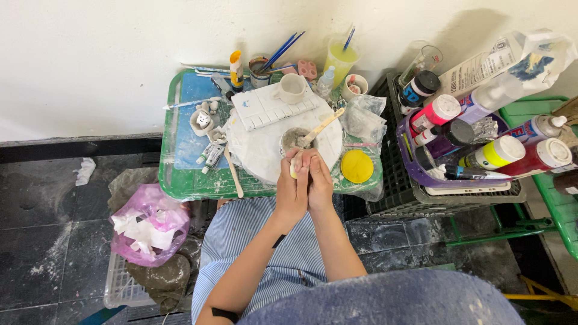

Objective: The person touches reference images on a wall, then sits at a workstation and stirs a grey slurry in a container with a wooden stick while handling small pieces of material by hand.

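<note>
Both hands met over the bench [180, 180]: left hand [291, 188] and right hand [319, 180] had fingers clamped together on a small pale lump [295, 164], just below the cup [294, 141] holding a wooden stick [322, 127].

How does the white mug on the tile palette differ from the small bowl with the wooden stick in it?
The white mug has a handle on its left side; the small bowl shows none. The mug looks clean and empty, while the bowl is grey-smeared and holds a wooden stick. The mug sits farther back on the white palette; the bowl sits near the person's hands. Both are small, round, open-topped and upright.
</note>
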